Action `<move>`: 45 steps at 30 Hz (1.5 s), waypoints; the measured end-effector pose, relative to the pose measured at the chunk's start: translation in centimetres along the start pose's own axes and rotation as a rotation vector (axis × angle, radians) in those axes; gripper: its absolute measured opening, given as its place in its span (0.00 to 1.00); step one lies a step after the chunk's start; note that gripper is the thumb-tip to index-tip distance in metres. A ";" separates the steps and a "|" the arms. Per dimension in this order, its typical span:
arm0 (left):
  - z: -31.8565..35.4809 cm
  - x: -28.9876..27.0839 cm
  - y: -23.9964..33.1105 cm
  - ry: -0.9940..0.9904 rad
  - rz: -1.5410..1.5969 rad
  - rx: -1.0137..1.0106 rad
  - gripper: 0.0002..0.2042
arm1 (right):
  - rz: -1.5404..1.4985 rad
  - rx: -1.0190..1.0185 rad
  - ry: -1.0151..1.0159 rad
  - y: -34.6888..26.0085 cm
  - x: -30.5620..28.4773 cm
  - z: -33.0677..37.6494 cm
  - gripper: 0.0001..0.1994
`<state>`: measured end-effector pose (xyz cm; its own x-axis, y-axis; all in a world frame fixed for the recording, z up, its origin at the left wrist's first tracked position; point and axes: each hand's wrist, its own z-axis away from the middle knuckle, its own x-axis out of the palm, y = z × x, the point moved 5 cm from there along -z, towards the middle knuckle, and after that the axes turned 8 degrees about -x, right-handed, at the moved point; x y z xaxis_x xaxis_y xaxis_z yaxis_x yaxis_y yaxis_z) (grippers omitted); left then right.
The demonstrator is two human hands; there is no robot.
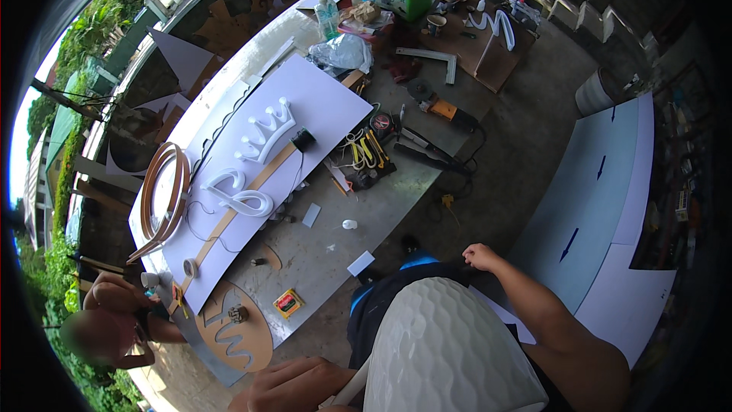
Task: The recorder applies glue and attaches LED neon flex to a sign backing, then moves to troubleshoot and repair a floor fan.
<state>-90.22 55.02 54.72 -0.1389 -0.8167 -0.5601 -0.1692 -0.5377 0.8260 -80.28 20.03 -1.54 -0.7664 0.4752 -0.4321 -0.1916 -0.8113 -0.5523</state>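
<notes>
Right hand (477,257), head view: held out beyond the near right side of the table (335,240). Fingers loosely curled, nothing visible in them; cannot tell whether something small is pinched. Nearest thing: blue-grey panel (576,206), large, to the right of the table, with white sheets (618,313) along its edge.

Handling, judged by eye: panel probably thin, light for its size and bendy; smooth face likely slippery, corners liable to crease. Best hold: two opposite long edges, one palm on each.

Pose: right arm (557,301) bent at the elbow, forearm angled forward and inward toward the table. Left arm (301,385), probably, bent at the lower edge, off the table's near side; left hand not clear, state cannot be told. White dimpled dome (450,343), kind unclear, hides the torso. White card (361,263) at the table's near edge.
</notes>
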 end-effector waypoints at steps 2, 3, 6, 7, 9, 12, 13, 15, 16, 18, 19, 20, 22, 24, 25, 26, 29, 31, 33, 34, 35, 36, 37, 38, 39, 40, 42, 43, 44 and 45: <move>-0.1 0.0 0.0 0.024 0.006 0.011 0.14 | 0.005 -0.069 -0.004 -0.6 -0.2 -0.1 0.12; -0.1 0.0 0.1 0.034 0.008 0.017 0.14 | 0.005 -0.008 -0.007 -0.4 -0.4 -0.1 0.12; -0.3 -0.1 0.0 0.061 0.019 0.032 0.16 | -0.018 -0.012 -0.010 -0.6 -0.8 -0.3 0.12; -0.3 -0.2 0.0 0.067 0.026 0.043 0.17 | -0.021 -0.074 -0.013 -1.0 -0.9 -0.4 0.12; -0.3 -0.3 0.5 0.080 0.035 0.065 0.19 | 0.005 -0.023 -0.004 -0.8 -1.1 -0.5 0.12; -0.2 -0.2 1.7 0.112 0.021 0.102 0.21 | -0.004 0.001 -0.007 -0.9 -1.2 -0.7 0.12; -0.2 -0.1 1.6 0.174 -0.008 -0.008 0.21 | -0.003 -0.063 -0.011 -1.3 -1.2 -0.7 0.12; -0.2 0.0 1.5 0.236 -0.036 -0.121 0.21 | 0.009 -0.013 -0.009 -1.2 -1.3 -0.7 0.12; -0.2 0.0 1.5 0.272 -0.046 -0.114 0.22 | 0.008 -0.076 -0.011 -1.5 -1.4 -0.7 0.12; -0.3 -0.2 1.4 0.308 -0.053 -0.104 0.23 | 0.019 -0.018 -0.017 -1.4 -1.4 -0.7 0.11; -0.3 -0.1 1.3 0.303 -0.050 -0.100 0.23 | 0.018 -0.078 -0.017 -1.7 -1.5 -0.7 0.11; -0.5 -0.1 1.2 0.290 -0.048 -0.101 0.23 | 0.015 -0.081 -0.018 -1.8 -1.5 -0.7 0.11; -0.6 -0.1 1.1 0.263 -0.038 -0.112 0.23 | 0.011 -0.084 -0.021 -1.9 -1.6 -0.7 0.11; -0.7 -0.1 1.1 0.247 -0.035 -0.121 0.23 | 0.017 -0.006 -0.007 -1.6 -1.7 -0.7 0.11; -0.7 -0.1 1.1 0.242 -0.033 -0.124 0.23 | 0.021 -0.071 -0.011 -2.0 -1.7 -0.7 0.11; -0.8 -0.1 1.1 0.237 -0.033 -0.128 0.23 | 0.023 -0.077 -0.010 -2.1 -1.8 -0.7 0.11; -0.7 0.0 1.3 0.225 -0.031 -0.139 0.23 | 0.005 -0.066 -0.014 -2.3 -1.9 -0.7 0.11; -0.6 0.0 1.4 0.222 -0.032 -0.146 0.23 | -0.014 -0.045 -0.023 -2.3 -1.9 -0.7 0.11; -0.5 0.1 1.5 0.213 -0.028 -0.157 0.24 | -0.014 0.008 -0.020 -2.0 -1.8 -0.7 0.11; -0.5 0.1 1.5 0.212 -0.028 -0.165 0.24 | -0.017 -0.055 -0.028 -2.2 -1.7 -0.7 0.11; -0.6 0.1 1.5 0.212 -0.031 -0.172 0.24 | -0.016 -0.056 -0.028 -2.2 -1.8 -0.8 0.11; -0.6 0.0 1.6 0.211 -0.030 -0.182 0.24 | -0.019 0.000 -0.026 -1.9 -1.8 -0.9 0.11; -0.7 -0.1 1.5 0.212 -0.032 -0.189 0.24 | -0.016 -0.060 -0.032 -2.1 -1.6 -0.9 0.11; -0.7 -0.2 1.7 0.214 -0.035 -0.195 0.24 | -0.027 -0.050 -0.033 -2.0 -1.6 -1.0 0.11; -0.8 -0.3 1.7 0.219 -0.037 -0.207 0.24 | -0.035 0.021 -0.027 -1.6 -1.6 -1.0 0.11; -0.9 -0.3 1.9 0.220 -0.039 -0.215 0.24 | -0.039 -0.044 -0.033 -1.8 -1.6 -1.1 0.11; -1.2 -0.5 1.9 0.217 -0.047 -0.240 0.24 | -0.040 0.025 -0.037 -1.5 -1.6 -1.1 0.11; -1.4 -0.5 2.0 0.216 -0.048 -0.252 0.24 | -0.046 -0.055 -0.040 -1.9 -1.6 -1.2 0.11; -1.6 -0.6 2.2 0.214 -0.051 -0.263 0.24 | -0.044 -0.045 -0.039 -1.8 -1.6 -1.1 0.11; -1.8 -0.7 2.2 0.213 -0.057 -0.279 0.24 | -0.039 0.030 -0.037 -1.5 -1.6 -1.1 0.11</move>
<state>-88.73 54.02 57.06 0.0748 -0.7934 -0.6041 0.1064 -0.5959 0.7959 -78.07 20.82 -0.82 -0.7803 0.4943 -0.3832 -0.2400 -0.8024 -0.5463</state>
